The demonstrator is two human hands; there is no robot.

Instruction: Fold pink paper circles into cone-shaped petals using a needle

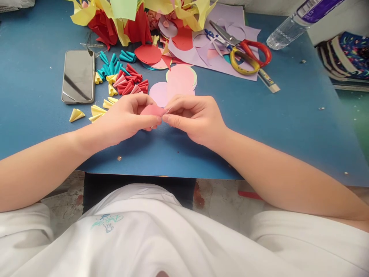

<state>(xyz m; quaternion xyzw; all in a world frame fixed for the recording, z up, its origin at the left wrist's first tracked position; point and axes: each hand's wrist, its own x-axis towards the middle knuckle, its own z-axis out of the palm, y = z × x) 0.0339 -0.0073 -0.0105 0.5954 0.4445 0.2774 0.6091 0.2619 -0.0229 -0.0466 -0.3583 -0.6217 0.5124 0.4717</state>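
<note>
Between my hands, close to the table's front edge, is a small pink paper piece (152,110), partly curled. My left hand (123,115) grips it from the left, thumb toward me. From the other side my right hand (194,115) pinches its pointed right end between thumb and fingers. A thin metallic sliver shows by the right fingertips and again under the left thumb; what it is I cannot make out. Just beyond lie a pale pink paper strip (180,82) and a lilac paper circle (158,94). Yellow paper cones (97,111) lie beside my left hand.
Red rolled cones (131,82), teal cones (111,65) and a phone (78,77) lie left on the blue table (288,127). Red circles (148,54), paper flowers (138,23), lilac sheets (248,34), scissors (245,61), a cutter (268,80) and a bottle (296,27) stand or lie behind.
</note>
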